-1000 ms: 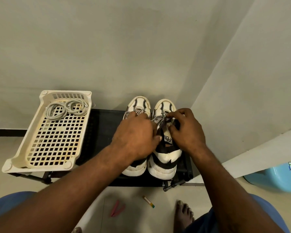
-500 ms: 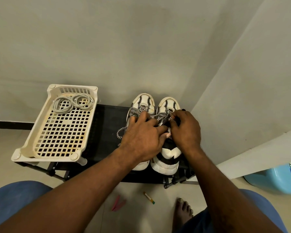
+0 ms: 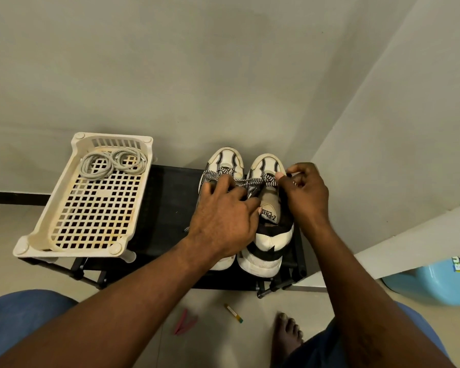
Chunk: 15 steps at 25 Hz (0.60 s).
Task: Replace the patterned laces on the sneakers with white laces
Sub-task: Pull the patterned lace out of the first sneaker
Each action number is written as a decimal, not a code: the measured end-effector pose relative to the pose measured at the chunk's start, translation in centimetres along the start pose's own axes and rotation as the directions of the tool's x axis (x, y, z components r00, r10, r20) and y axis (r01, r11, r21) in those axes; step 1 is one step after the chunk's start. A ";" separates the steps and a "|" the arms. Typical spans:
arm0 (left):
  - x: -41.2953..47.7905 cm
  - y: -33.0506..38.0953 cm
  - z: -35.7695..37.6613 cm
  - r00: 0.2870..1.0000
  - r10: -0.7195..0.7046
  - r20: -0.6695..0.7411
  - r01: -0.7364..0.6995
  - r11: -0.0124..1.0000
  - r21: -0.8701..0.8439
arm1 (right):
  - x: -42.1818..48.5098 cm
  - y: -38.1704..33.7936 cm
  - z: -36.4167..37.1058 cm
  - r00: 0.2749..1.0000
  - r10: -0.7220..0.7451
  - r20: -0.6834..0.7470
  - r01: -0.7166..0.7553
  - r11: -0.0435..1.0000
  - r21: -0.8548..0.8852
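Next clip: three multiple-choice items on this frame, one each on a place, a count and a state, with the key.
1. Where do the white laces lie? A on the floor; B on the blue stool; C coiled in the basket's far end.
2. How many sneakers stand on the black rack? A two; B one; C three.
3. What is the right hand doing? A hanging idle; B pinching the patterned lace; C lifting the basket.
Key: C, the coils sit inside the basket; A, a pair stands side by side; B, thumb and finger close on the lace.
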State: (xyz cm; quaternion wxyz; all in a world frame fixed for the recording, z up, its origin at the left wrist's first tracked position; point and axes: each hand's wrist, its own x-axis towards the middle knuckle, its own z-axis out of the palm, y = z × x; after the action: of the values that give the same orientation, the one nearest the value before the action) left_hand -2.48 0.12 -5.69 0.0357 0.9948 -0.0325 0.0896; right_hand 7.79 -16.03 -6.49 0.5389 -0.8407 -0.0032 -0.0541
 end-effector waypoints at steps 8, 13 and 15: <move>0.1 -0.1 0.2 1.000 -0.023 0.008 0.023 1.000 -0.009 | 0.1 0.1 -0.2 0.957 -0.284 0.057 0.288 0.916 -0.280; 0.1 -0.2 0.3 1.000 -0.023 0.002 0.023 1.000 -0.007 | 0.4 -2.7 -1.5 0.980 0.199 -0.008 -0.140 0.718 0.682; 0.1 -0.1 0.3 1.000 -0.023 -0.002 0.023 1.000 -0.010 | 0.4 -2.0 -1.7 0.998 0.032 -0.049 -0.019 0.970 0.242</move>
State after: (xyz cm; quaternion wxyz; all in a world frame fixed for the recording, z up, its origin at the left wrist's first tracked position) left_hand -2.31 0.19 -5.97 0.0416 0.9948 -0.0216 0.0903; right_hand 7.89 -16.74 -3.91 0.6377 -0.7671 0.0153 -0.0684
